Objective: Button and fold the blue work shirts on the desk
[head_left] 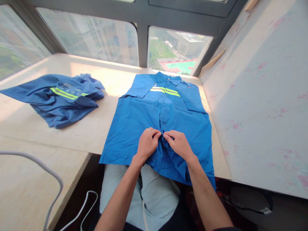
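Observation:
A blue short-sleeved work shirt (134, 118) lies front side up on the table, collar toward the window, with yellow and silver reflective strips across its chest. Its lower hem hangs over the near edge above my lap. At the front placket, below the middle, my left hand (149, 142) pinches one edge of the cloth. Close beside it, my right hand (177, 142) pinches the other edge, fingertips almost touching the left ones. The cloth is bunched between them, and any button there is hidden by my fingers.
A second blue garment (64, 102) with yellow strips lies crumpled at left on the wooden table (103, 125). A flowered panel (260, 96) rises along the right side. Windows stand behind. A grey cable (54, 173) curves at lower left, beside a white cord (88, 205).

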The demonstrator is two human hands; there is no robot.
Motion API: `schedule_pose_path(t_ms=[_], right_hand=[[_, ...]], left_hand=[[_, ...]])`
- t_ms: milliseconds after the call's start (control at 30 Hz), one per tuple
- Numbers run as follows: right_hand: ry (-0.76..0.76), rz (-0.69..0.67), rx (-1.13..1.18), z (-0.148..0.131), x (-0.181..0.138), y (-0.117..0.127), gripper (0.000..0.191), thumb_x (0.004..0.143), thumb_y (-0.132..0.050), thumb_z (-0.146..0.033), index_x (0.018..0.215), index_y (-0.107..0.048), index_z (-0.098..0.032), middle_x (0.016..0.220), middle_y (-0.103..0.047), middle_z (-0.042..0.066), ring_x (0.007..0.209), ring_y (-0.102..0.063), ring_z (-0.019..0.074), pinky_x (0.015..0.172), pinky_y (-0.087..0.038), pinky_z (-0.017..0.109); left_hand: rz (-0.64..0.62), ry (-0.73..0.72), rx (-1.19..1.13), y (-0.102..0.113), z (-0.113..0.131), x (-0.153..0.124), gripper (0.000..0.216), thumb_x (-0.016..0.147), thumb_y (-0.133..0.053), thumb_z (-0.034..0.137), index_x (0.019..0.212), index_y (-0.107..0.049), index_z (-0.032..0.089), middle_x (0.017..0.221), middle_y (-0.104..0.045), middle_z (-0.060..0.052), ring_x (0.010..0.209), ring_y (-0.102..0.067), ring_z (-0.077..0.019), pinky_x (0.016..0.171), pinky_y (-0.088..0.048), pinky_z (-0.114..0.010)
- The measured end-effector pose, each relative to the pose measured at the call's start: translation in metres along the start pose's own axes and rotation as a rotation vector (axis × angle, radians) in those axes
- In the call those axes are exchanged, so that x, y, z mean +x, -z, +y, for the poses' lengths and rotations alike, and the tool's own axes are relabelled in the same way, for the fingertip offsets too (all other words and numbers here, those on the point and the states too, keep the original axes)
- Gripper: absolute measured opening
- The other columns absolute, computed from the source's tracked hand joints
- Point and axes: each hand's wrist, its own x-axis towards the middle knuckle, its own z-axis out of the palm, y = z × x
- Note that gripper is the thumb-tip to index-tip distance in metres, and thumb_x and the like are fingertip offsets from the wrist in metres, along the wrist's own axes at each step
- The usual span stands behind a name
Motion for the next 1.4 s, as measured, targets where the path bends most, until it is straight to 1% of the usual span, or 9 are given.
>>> schedule_pose_path(t_ms=[233,467,600,733,833,900,1133,1267,1400], right_hand=[[0.044,0.041,0.213,0.008,0.001,-0.002,0.020,0.092,-0.054,-0.028,0.088,-0.073,-0.021,0.085,-0.071,0.004,0.080,-0.064,0.0184,0.075,-0.050,0.030],[0.071,0.042,0.349,0.020,0.000,-0.008,0.023,0.092,-0.057,-0.037,0.085,-0.071,-0.020,0.081,-0.067,0.003,0.077,-0.062,0.0176,0.074,-0.050,0.030],[0.080,0.033,0.369,0.022,0.001,-0.009,0.022,0.092,-0.058,-0.037,0.087,-0.070,-0.020,0.081,-0.066,0.003,0.077,-0.061,0.0172,0.074,-0.050,0.030],[0.094,0.033,0.355,0.022,0.001,-0.011,0.021,0.093,-0.057,-0.036,0.088,-0.071,-0.020,0.084,-0.068,0.003,0.080,-0.062,0.0175,0.077,-0.050,0.030],[0.087,0.032,0.308,0.021,0.001,-0.012,0.022,0.093,-0.056,-0.035,0.088,-0.071,-0.020,0.084,-0.069,0.004,0.080,-0.063,0.0180,0.077,-0.049,0.030],[0.074,0.035,0.277,0.019,0.003,-0.013,0.021,0.093,-0.055,-0.034,0.087,-0.071,-0.020,0.083,-0.070,0.004,0.079,-0.063,0.0181,0.075,-0.049,0.030],[0.055,0.048,0.077,0.017,0.016,-0.021,0.020,0.087,-0.053,-0.025,0.076,-0.069,-0.019,0.076,-0.070,0.004,0.068,-0.061,0.0173,0.067,-0.048,0.028],[-0.010,0.065,0.169,0.016,0.016,-0.021,0.018,0.085,-0.055,-0.028,0.079,-0.069,-0.019,0.075,-0.069,0.003,0.066,-0.061,0.0165,0.064,-0.048,0.027],[-0.121,0.129,0.305,0.017,0.003,-0.010,0.018,0.082,-0.057,-0.033,0.075,-0.066,-0.019,0.068,-0.064,0.000,0.059,-0.056,0.0149,0.056,-0.045,0.025]], left_hand=[[0.012,-0.011,-0.022,0.002,0.000,0.002,0.018,0.092,-0.053,0.018,0.083,-0.068,0.020,0.084,-0.067,-0.004,0.085,-0.060,-0.0189,0.082,-0.046,-0.033],[0.063,-0.002,-0.012,-0.004,-0.001,-0.001,0.019,0.091,-0.053,0.014,0.083,-0.069,0.020,0.084,-0.067,-0.003,0.084,-0.060,-0.0173,0.079,-0.047,-0.029],[0.066,-0.018,0.004,-0.005,0.001,-0.002,0.020,0.093,-0.052,0.015,0.086,-0.070,0.020,0.086,-0.067,-0.004,0.085,-0.061,-0.0174,0.080,-0.047,-0.029],[0.003,-0.054,0.110,-0.001,0.003,-0.003,0.022,0.095,-0.049,0.017,0.092,-0.071,0.020,0.089,-0.068,-0.006,0.086,-0.061,-0.0191,0.081,-0.047,-0.031],[-0.012,-0.076,0.181,0.001,0.003,-0.005,0.022,0.095,-0.048,0.017,0.090,-0.070,0.020,0.088,-0.068,-0.007,0.085,-0.061,-0.0200,0.080,-0.047,-0.032],[0.006,-0.067,0.162,0.001,0.001,-0.006,0.022,0.095,-0.049,0.017,0.087,-0.069,0.020,0.086,-0.067,-0.006,0.084,-0.061,-0.0197,0.080,-0.047,-0.031],[0.106,0.045,-0.182,-0.001,0.003,-0.008,0.020,0.092,-0.050,0.018,0.081,-0.067,0.019,0.080,-0.066,-0.003,0.078,-0.059,-0.0158,0.075,-0.047,-0.027],[0.255,0.236,-0.347,0.005,-0.004,-0.008,0.019,0.091,-0.051,0.025,0.080,-0.065,0.018,0.072,-0.062,0.000,0.067,-0.054,-0.0130,0.065,-0.044,-0.024],[0.424,0.390,-0.455,0.021,-0.023,-0.016,0.024,0.088,-0.055,0.036,0.075,-0.062,0.017,0.062,-0.052,0.003,0.059,-0.045,-0.0106,0.057,-0.037,-0.022]])
